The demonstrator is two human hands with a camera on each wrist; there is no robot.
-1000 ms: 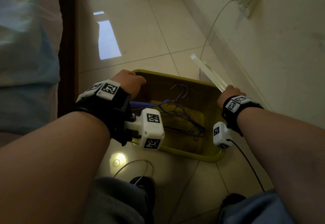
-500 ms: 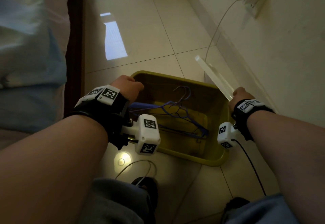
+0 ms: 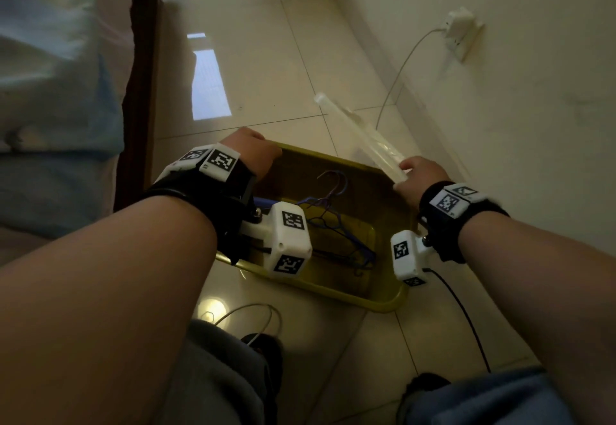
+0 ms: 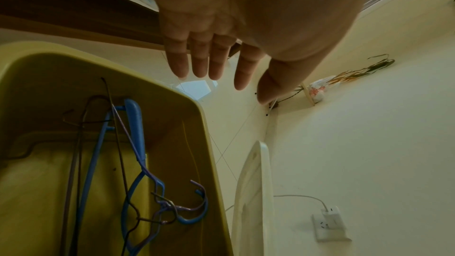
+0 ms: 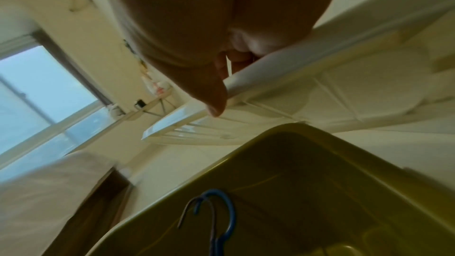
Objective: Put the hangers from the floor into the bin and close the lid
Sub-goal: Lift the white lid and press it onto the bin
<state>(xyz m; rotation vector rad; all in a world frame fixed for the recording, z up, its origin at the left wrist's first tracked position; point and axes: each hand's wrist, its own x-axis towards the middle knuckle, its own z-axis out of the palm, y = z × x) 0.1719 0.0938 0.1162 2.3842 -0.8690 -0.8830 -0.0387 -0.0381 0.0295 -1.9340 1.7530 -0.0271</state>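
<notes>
The yellow bin (image 3: 383, 304) stands open on the floor, with several blue and purple wire hangers (image 3: 333, 221) lying inside. My left hand (image 3: 256, 154) hovers over the bin's far left corner. In the left wrist view its fingers (image 4: 211, 61) are straight and hold nothing, above the bin rim (image 4: 202, 124) and the hangers (image 4: 135, 124). My right hand (image 3: 416, 174) grips the near edge of the translucent white lid (image 3: 360, 137), which stands tilted on edge beside the bin's right side. The right wrist view shows the thumb (image 5: 216, 92) curled over the lid (image 5: 344, 85).
A wall runs along the right, with a white socket (image 3: 460, 34) and a cable down to the floor. A dark wooden bed frame (image 3: 140, 91) and bedding lie to the left. My knees and a thin cable (image 3: 253, 311) are in front of the bin.
My right hand has brought the lid slightly leftward, nearer the bin's right rim. The left hand stays over the far left corner.
</notes>
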